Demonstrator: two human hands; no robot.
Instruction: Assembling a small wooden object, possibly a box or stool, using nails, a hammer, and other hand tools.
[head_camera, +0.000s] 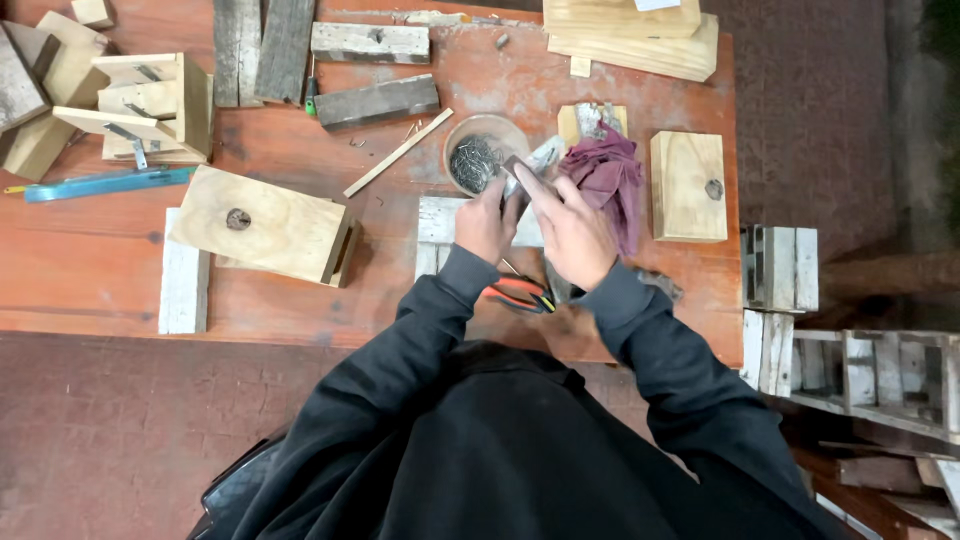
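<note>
Small flat piece (528, 168), maybe metal, both hands (535, 225)

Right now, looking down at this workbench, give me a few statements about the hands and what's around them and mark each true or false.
1. Both hands, left hand and right hand, meet on a small grey piece. True.
2. The round bowl holds water. False: it holds dark nails.
3. A purple rag lies right of the hands. True.
4. The blue ruler lies under the right hand. False: far left on the table.
</note>
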